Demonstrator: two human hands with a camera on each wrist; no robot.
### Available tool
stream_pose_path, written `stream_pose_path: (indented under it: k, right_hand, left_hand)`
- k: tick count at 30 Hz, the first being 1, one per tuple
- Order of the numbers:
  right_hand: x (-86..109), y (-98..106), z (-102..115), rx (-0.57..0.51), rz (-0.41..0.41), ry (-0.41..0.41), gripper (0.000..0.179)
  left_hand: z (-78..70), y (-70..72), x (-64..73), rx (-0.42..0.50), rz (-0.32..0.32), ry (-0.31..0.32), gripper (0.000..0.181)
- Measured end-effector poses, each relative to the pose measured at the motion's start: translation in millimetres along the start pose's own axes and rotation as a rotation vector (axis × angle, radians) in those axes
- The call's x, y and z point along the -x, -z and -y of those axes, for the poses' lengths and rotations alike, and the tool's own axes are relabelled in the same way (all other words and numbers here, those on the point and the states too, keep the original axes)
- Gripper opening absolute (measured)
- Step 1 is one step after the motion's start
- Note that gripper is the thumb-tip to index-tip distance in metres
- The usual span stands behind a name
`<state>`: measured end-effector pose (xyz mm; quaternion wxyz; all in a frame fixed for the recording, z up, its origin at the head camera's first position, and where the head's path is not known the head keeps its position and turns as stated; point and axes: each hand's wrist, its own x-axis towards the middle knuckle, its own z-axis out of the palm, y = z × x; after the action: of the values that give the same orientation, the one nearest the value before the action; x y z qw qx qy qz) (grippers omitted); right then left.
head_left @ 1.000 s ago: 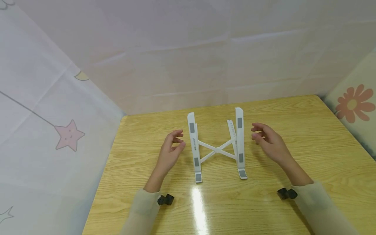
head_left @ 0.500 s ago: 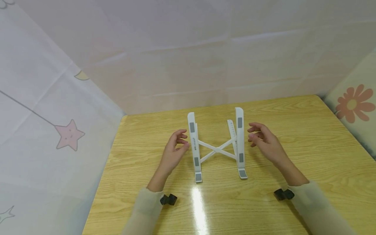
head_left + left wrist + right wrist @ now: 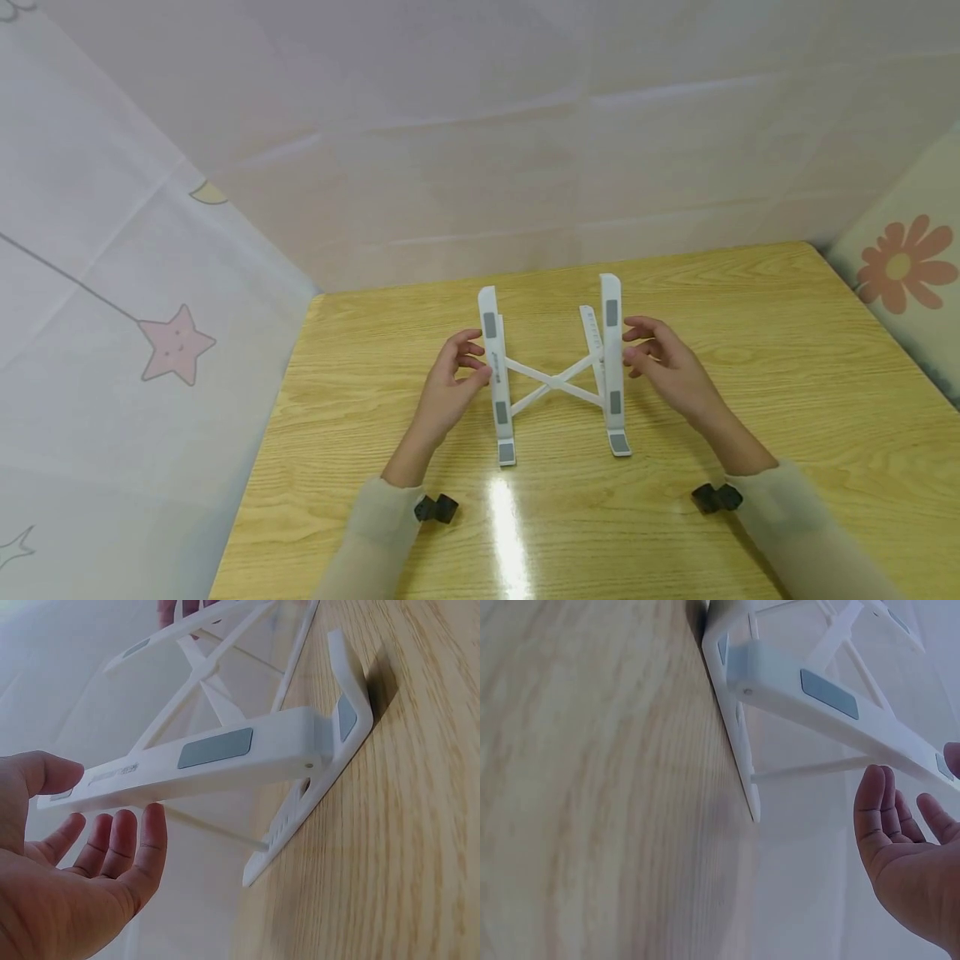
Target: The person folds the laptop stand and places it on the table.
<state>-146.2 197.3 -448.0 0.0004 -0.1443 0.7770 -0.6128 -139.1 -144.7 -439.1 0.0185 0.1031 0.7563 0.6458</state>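
Observation:
A white folding laptop stand (image 3: 555, 382) stands unfolded on the table, its two sloping rails joined by an X of crossbars. Grey pads dot the rails and the front lips. My left hand (image 3: 444, 393) is at the left rail, thumb toward its top side and loosely bent fingers below; in the left wrist view the fingertips (image 3: 154, 814) come right up to the rail's edge, and I cannot tell whether they touch. Beside the right rail is my right hand (image 3: 681, 379), fingers loosely bent. In the right wrist view its fingertips (image 3: 875, 780) lie just under that rail.
The stand is on a wood-grain table (image 3: 360, 517). A pale cloth backdrop (image 3: 450, 167) rises behind and at both sides, printed with a pink star (image 3: 178, 344) and a red flower (image 3: 907, 265). Each sleeve cuff has a small black camera, such as the left one (image 3: 437, 508).
Both hands have moved inward, the left to the right and the right to the left, closing in on the stand's rails. The laptop stand has stayed in place.

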Motion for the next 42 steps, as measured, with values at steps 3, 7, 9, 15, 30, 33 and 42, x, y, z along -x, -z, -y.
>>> stream_pose_path:
  k: [3, 7, 9, 15, 30, 33, 42]
  right_hand:
    - [-0.5, -1, 0, -0.005, 0.006, -0.009, 0.045]
    - [-1.1, -4, 0, -0.023, 0.006, -0.024, 0.045]
    - [-1.4, -5, 1, -0.031, 0.006, -0.03, 0.045]
    - [-1.6, -8, 2, -0.041, 0.009, -0.036, 0.046]
    - [-5.0, -11, -3, -0.014, 0.003, -0.009, 0.047]
    - [-5.3, -11, -4, -0.009, 0.0, -0.013, 0.047]
    - [-5.2, -11, -1, 0.014, -0.005, -0.055, 0.046]
  left_hand:
    - [0.7, -0.9, -0.7, 0.003, -0.002, -0.009, 0.052]
    - [1.6, -2.1, -2.2, 0.003, -0.005, -0.006, 0.053]
    - [1.2, -2.8, -3.0, 0.004, -0.005, 0.008, 0.054]
    - [-1.1, -3.3, -6.7, -0.01, 0.014, 0.068, 0.057]
    - [6.9, -4.1, -7.8, -0.057, 0.006, 0.046, 0.059]
    - [5.9, -4.6, -7.8, -0.057, 0.003, 0.045, 0.059]
    - [5.6, -4.7, -8.2, -0.053, 0.013, 0.054, 0.058]
